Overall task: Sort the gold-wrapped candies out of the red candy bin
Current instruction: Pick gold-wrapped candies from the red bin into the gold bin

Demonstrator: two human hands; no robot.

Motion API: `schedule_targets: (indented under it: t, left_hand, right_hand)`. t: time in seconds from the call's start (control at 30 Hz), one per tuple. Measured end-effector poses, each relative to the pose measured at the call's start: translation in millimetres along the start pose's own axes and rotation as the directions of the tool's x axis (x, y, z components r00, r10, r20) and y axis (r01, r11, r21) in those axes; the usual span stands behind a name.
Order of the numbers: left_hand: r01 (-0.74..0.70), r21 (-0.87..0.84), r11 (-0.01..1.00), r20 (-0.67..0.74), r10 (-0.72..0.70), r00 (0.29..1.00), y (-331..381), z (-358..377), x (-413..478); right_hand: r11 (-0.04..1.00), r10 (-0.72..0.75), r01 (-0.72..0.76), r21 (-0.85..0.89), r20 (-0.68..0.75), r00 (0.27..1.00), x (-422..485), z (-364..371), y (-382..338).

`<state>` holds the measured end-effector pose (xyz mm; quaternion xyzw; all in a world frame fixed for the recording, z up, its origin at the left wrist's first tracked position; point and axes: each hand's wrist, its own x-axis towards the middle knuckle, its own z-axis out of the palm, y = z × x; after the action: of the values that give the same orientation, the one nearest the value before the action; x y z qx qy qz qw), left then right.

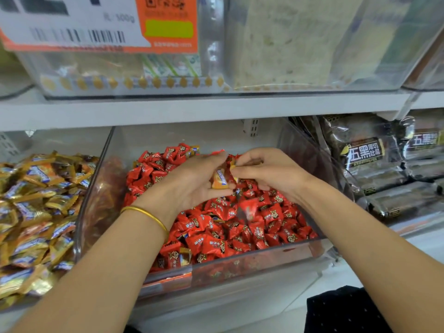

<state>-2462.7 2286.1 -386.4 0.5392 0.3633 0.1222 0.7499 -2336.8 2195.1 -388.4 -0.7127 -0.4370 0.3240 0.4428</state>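
1. L hand (192,181) cups a gold-wrapped candy (219,179) in curled fingers; R hand (266,169) looks to pinch its far wrapper end, tho it's blurred there.
2. Candy is held above the red candy bin (240,259), over the pile's far middle.
3. Prob light, w/ crinkly, slippery foil; grip the body, not the flat ends.
4. Gold candy bin (36,200) sits just left. Another gold piece (185,258) lies near front among red candies (271,213).

Over the clear red candy bin (252,257), heaped with red-wrapped candies (240,227), the left grip (192,181) cups a gold-wrapped candy (219,180) while the right grip (269,171) pinches its upper end with curled fingertips. A gold bangle (146,215) circles the left wrist. A bin of gold candies (36,200) stands just left, and dark packets (374,164) lie to the right.
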Motion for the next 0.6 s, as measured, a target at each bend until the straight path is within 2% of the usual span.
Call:
schedule_targets:
  t: [0.07, 0.13, 0.23, 0.3, 0.4, 0.47, 0.53, 0.6]
  left_hand:
    - [0.075, -0.129, 0.989, 0.112, -0.06, 0.992, 0, 2, 0]
    - [0.079, -0.228, 0.97, 0.146, -0.046, 0.988, -1, 0, -1]
    - [0.078, -0.346, 0.935, 0.132, -0.033, 0.991, -1, -5, -1]
    - [0.049, -0.367, 0.929, 0.125, -0.003, 0.992, -1, -6, -1]
    - [-0.076, -0.281, 0.957, 0.035, 0.089, 0.995, 1, -9, 1]
    - [-0.148, -0.204, 0.968, -0.066, 0.137, 0.988, 3, -12, 2]
    - [-0.178, -0.126, 0.976, -0.145, 0.16, 0.976, 6, -18, 1]
    - [-0.178, -0.114, 0.977, -0.157, 0.159, 0.975, 8, -23, 0]
  right_hand:
    - [0.997, -0.066, 0.067, -0.028, 0.036, 0.997, -2, 9, -11]
    - [0.999, -0.049, 0.048, 0.02, 0.076, 0.996, 1, 15, -18]
    - [0.939, 0.064, -0.093, 0.33, 0.099, 0.993, 0, 14, -28]
    - [0.895, 0.044, -0.096, 0.436, 0.127, 0.991, -1, 14, -31]
    - [0.904, -0.009, -0.008, 0.427, 0.037, 0.999, 3, 11, -31]
    - [0.966, -0.028, 0.034, 0.255, -0.028, 0.999, 11, 8, -21]
    - [0.986, -0.032, 0.034, -0.16, 0.011, 0.999, 18, 8, -3]
    - [0.827, -0.011, 0.083, -0.556, 0.131, 0.991, 27, 9, 20]
